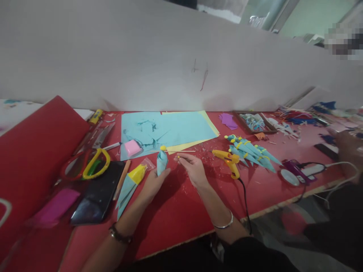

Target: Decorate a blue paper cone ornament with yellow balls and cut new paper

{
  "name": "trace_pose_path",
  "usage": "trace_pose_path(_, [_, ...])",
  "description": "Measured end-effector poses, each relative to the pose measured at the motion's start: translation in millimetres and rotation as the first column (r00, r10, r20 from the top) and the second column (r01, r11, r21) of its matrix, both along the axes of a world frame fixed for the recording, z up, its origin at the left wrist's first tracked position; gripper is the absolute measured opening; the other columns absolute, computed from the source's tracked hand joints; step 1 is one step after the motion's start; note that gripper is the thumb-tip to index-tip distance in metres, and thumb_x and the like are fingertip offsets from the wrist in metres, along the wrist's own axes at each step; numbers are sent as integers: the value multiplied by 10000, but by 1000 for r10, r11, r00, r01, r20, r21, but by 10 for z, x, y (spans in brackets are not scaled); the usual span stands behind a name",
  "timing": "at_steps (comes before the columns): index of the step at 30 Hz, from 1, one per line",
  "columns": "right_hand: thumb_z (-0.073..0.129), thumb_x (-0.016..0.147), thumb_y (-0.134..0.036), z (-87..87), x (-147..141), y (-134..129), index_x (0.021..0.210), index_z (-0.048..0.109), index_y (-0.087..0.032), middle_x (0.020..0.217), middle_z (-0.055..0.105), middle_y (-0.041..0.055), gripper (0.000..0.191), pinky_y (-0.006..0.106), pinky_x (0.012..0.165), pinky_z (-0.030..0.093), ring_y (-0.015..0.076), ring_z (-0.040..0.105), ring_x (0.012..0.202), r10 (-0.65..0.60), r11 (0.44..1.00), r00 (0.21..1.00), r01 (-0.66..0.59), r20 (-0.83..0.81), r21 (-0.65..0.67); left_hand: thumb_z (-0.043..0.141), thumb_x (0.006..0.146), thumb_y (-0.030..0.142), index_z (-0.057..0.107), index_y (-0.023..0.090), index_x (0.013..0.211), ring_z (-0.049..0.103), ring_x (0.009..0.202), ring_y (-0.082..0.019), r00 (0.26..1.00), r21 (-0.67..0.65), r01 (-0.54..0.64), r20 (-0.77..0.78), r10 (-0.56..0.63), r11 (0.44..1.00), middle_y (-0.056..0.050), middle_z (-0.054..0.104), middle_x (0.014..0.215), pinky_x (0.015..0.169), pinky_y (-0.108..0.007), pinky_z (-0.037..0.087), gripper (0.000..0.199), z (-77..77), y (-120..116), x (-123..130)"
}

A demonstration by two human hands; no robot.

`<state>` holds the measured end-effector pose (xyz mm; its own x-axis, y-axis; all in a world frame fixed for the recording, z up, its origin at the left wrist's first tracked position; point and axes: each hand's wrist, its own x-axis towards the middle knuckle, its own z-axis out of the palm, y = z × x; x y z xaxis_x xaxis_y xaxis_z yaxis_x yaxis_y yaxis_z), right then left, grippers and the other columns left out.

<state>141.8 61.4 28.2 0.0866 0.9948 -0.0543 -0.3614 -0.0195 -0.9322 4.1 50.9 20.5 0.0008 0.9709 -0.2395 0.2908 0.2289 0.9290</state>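
Note:
My left hand [154, 184] is closed around a light-blue paper cone [162, 163], held upright with a yellow ball [163, 148] at its top. Just to the right, my right hand [193, 168] pinches a tiny yellowish piece between thumb and fingertips; its kind is too small to make out. Behind the hands lie blue paper sheets [187, 126] over a yellow sheet [181, 147], with blue scraps on top. A thin stick [185, 151] rests near the right fingertips. Left of my left hand is a yellow clay packet [138, 173] over blue paper cones [126, 196].
A yellow glue gun [230, 160] with a black cord and several finished blue cones [255, 153] lie right. Scissors with yellow and red handles [98, 164], a black phone-like slab [98, 196] and a pink clay pack [132, 147] lie left. Another person's hand [350, 153] is far right.

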Motion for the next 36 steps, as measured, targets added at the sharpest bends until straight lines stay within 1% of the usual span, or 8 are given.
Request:
trace_pose_path(3, [631, 654, -242, 28, -15, -21, 794, 650, -166, 729, 683, 23, 160, 299, 733, 484, 149, 636, 748, -38, 999, 997, 37, 61, 21, 503, 636, 404, 440, 176, 541, 349, 440, -88, 999, -16, 38, 3, -38, 999, 64, 356, 457, 446, -219, 300, 255, 45, -20, 7])
trace_pose_path(5, [621, 668, -246, 61, -28, -56, 776, 642, -167, 701, 672, 19, 135, 292, 689, 490, 149, 635, 702, -54, 998, 992, 50, 112, 41, 493, 636, 377, 456, 170, 553, 371, 459, -96, 1000, -13, 30, -2, -30, 999, 59, 378, 468, 463, -223, 311, 227, 63, -32, 24])
trace_pose_path(8, [606, 691, -225, 131, -54, -141, 750, 633, -179, 685, 638, 3, 79, 260, 598, 481, 121, 603, 603, -82, 988, 966, 45, 247, 150, 496, 617, 337, 484, 159, 560, 418, 501, -114, 999, 1, 41, 12, -41, 999, 49, 424, 484, 487, -226, 332, 187, 80, -53, 68])
trace_pose_path(12, [591, 721, -188, 212, -82, -237, 731, 646, -201, 702, 604, 4, 57, 245, 598, 460, 116, 560, 652, -178, 911, 862, -39, 474, 411, 500, 601, 346, 522, 147, 566, 452, 545, -125, 992, 31, 99, 73, -101, 995, 37, 485, 519, 524, -230, 368, 203, 86, -87, 123])
trace_pose_path(15, [591, 732, -181, 211, -86, -246, 747, 653, -207, 697, 591, 5, 68, 249, 616, 457, 117, 547, 672, -211, 860, 812, -110, 544, 498, 498, 608, 387, 534, 146, 577, 445, 542, -121, 985, 57, 126, 109, -131, 990, 36, 502, 531, 527, -230, 377, 246, 67, -100, 125])
trace_pose_path(21, [565, 754, -177, 151, -80, -212, 776, 649, -210, 709, 577, 11, 92, 241, 588, 452, 115, 543, 669, -217, 865, 785, -121, 580, 486, 506, 615, 341, 536, 159, 569, 427, 520, -111, 982, 114, 118, 136, -134, 986, 44, 502, 514, 515, -221, 371, 190, 11, -98, 109])
trace_pose_path(29, [548, 764, -186, 157, -74, -219, 816, 644, -208, 737, 593, 16, 111, 258, 628, 464, 120, 552, 686, -180, 862, 791, -159, 584, 481, 524, 618, 333, 556, 160, 572, 448, 523, -120, 980, 155, 86, 165, -112, 984, 31, 533, 529, 502, -216, 372, 182, 49, -106, 115])
trace_pose_path(36, [550, 762, -206, 128, -69, -213, 776, 631, -213, 744, 599, 16, 83, 236, 579, 462, 125, 562, 699, -135, 904, 823, -125, 551, 408, 516, 611, 301, 543, 155, 555, 420, 513, -109, 982, 144, 81, 157, -104, 986, 42, 495, 507, 508, -213, 355, 158, 22, -112, 128])
